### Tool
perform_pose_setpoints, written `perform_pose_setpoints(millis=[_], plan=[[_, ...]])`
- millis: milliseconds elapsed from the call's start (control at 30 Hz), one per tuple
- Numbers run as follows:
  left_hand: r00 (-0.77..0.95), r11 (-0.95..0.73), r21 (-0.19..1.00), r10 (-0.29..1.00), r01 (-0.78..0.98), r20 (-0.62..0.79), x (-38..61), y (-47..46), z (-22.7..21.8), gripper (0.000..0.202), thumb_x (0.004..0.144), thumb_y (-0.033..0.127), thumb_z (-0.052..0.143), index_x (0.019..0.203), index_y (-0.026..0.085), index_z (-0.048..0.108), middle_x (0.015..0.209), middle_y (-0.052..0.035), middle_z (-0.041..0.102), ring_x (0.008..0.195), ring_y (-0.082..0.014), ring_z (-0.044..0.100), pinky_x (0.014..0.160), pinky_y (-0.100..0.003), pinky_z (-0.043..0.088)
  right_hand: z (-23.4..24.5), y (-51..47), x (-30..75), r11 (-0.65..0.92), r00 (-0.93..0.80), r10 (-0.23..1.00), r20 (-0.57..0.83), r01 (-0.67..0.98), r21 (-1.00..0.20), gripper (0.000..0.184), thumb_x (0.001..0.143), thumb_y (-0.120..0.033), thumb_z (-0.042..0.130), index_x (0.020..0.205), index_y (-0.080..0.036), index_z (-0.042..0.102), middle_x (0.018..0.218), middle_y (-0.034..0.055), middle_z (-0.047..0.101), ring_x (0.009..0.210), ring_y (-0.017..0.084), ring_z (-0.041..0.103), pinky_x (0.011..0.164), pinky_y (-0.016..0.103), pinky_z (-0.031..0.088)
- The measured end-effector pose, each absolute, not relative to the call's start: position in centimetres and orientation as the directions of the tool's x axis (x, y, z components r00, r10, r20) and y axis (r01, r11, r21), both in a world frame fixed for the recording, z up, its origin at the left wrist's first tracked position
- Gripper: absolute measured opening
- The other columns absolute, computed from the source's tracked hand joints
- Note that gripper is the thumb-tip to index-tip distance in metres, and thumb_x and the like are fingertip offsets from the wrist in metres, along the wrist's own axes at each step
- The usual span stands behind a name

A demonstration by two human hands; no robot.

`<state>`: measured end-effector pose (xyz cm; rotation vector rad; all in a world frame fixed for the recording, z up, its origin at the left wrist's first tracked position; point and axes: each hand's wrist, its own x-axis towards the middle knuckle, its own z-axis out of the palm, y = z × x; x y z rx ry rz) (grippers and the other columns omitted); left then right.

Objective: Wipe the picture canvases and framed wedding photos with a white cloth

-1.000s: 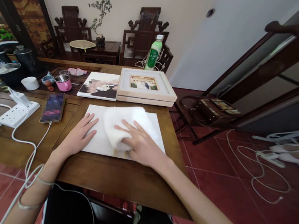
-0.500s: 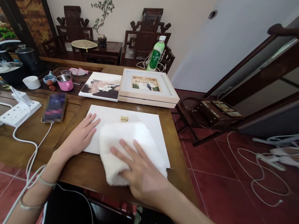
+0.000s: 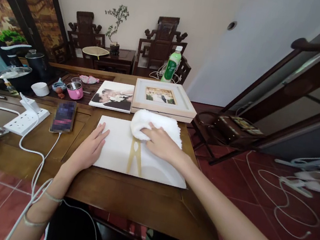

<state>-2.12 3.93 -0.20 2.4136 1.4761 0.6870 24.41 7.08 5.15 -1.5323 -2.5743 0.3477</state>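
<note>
A white rectangular panel lies flat on the wooden table, with a tan stand leg across its middle. The upper end of that leg is hidden under a fluffy white cloth. My right hand grips the cloth and presses it onto the panel's upper right part. Over the panel's left edge rests my left hand, fingers stretched out flat and holding nothing.
Behind the panel are a photo print and a white picture frame. A green bottle stands beyond them. To the left lie a phone, a power strip with trailing cords, and a pink cup.
My right hand has pushed the cloth away from me to the panel's far edge, uncovering the stand leg. My left hand keeps its place on the panel. The view has shifted slightly.
</note>
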Motion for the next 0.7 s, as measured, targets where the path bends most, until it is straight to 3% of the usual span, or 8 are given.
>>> perform_pose_setpoints(millis=[167, 267, 400, 500, 600, 700], plan=[[0.320, -0.437, 0.469, 0.895, 0.767, 0.310, -2.1, 3.9, -0.4, 0.049, 0.099, 0.031, 0.028, 0.137, 0.006, 0.047, 0.151, -0.0169, 0.035, 0.143, -0.0229, 0.027, 0.118, -0.042, 0.022, 4.8, 3.2, 19.7, 0.609, -0.614, 0.789, 0.028, 0.773, -0.178, 0.053, 0.071, 0.002, 0.042, 0.117, -0.013, 0.065, 0.150, 0.0121, 0.039, 0.142, 0.041, 0.021, 0.110, 0.068, 0.017], [0.328, -0.433, 0.466, 0.899, 0.772, 0.291, -2.2, 4.0, -0.5, 0.050, 0.098, 0.029, 0.028, 0.139, 0.006, 0.044, 0.150, -0.0171, 0.037, 0.142, -0.0232, 0.029, 0.118, -0.044, 0.024, 5.5, -1.3, 19.3, 0.672, -0.694, 0.720, -0.001, 0.696, -0.253, 0.047, 0.074, -0.001, 0.041, 0.112, -0.013, 0.068, 0.149, 0.0121, 0.041, 0.141, 0.040, 0.024, 0.111, 0.067, 0.017], [0.352, -0.440, 0.458, 0.897, 0.772, 0.269, -2.4, 4.1, -0.6, 0.050, 0.097, 0.028, 0.030, 0.140, 0.007, 0.043, 0.151, -0.0167, 0.036, 0.143, -0.0237, 0.026, 0.118, -0.046, 0.023, 7.8, -5.1, 20.8, 0.652, -0.744, 0.650, -0.153, 0.650, -0.391, 0.061, 0.068, -0.001, 0.042, 0.123, -0.017, 0.062, 0.148, 0.0072, 0.044, 0.142, 0.034, 0.025, 0.112, 0.062, 0.023], [0.344, -0.430, 0.465, 0.902, 0.774, 0.262, -2.4, 4.1, -0.7, 0.050, 0.097, 0.028, 0.030, 0.141, 0.008, 0.042, 0.151, -0.0163, 0.035, 0.143, -0.0237, 0.026, 0.118, -0.046, 0.022, 8.3, -3.9, 21.8, 0.577, -0.686, 0.699, -0.204, 0.709, -0.405, 0.067, 0.069, 0.000, 0.040, 0.131, -0.020, 0.055, 0.149, 0.0066, 0.043, 0.142, 0.032, 0.027, 0.111, 0.058, 0.029], [0.358, -0.439, 0.472, 0.898, 0.764, 0.257, -2.5, 4.1, -0.7, 0.051, 0.096, 0.025, 0.028, 0.141, 0.006, 0.041, 0.152, -0.0176, 0.034, 0.143, -0.0239, 0.025, 0.118, -0.046, 0.021, 7.2, 0.6, 22.0, 0.524, -0.579, 0.807, -0.119, 0.793, -0.311, 0.064, 0.072, 0.000, 0.041, 0.132, -0.017, 0.054, 0.153, 0.0081, 0.036, 0.143, 0.034, 0.023, 0.113, 0.058, 0.025], [0.356, -0.442, 0.494, 0.897, 0.749, 0.264, -2.5, 4.1, -0.7, 0.051, 0.096, 0.023, 0.026, 0.141, 0.006, 0.040, 0.151, -0.0174, 0.034, 0.143, -0.0233, 0.026, 0.118, -0.045, 0.022, 5.7, 5.6, 20.8, 0.528, -0.545, 0.838, -0.028, 0.824, -0.207, 0.062, 0.073, 0.001, 0.040, 0.132, -0.015, 0.053, 0.154, 0.0093, 0.033, 0.144, 0.037, 0.018, 0.110, 0.065, 0.022]])
